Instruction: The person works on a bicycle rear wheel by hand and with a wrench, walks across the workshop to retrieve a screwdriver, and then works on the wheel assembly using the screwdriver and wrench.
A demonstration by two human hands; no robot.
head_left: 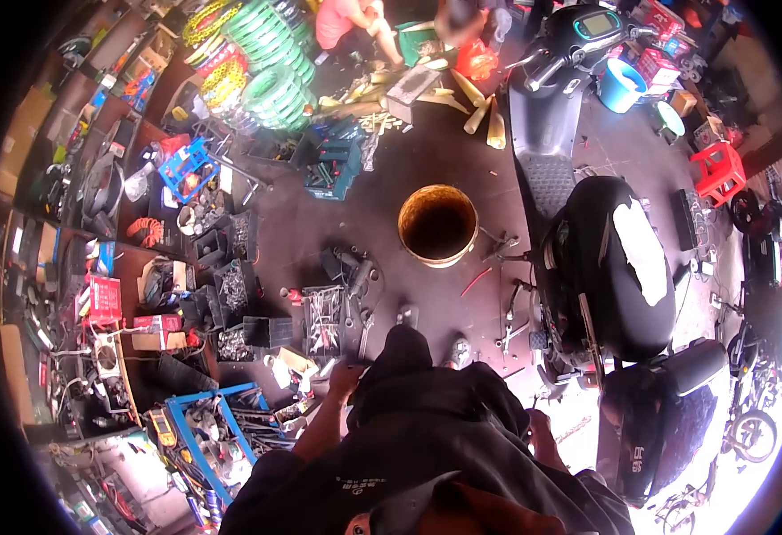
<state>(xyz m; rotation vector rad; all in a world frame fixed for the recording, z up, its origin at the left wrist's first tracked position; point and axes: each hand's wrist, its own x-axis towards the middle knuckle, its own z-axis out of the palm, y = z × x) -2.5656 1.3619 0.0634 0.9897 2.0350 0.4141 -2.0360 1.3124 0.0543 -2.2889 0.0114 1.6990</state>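
Note:
My left hand (345, 382) is beside my dark-clothed knee, near the parts on the floor. Its fingers are too small and shaded to make out. At my other side, my right hand (538, 417) is partly hidden by my dark clothing, close to the scooter's lower side. Whether it holds anything cannot be seen. The electric scooter (547, 187) stands to my right, its black seat (618, 267) bearing a white torn patch. Ahead of my feet is a round, rusty yellowish bucket (438, 189) with a dark inside.
To my left are a tray of tools (323, 321), a dark green toolbox (333, 169) and crowded shelves. Green coiled packs (275, 94) are stacked farther off. Two other people sit at the back near pale stalks (496, 125). A red stool (719, 172) and blue bucket (621, 86) stand right.

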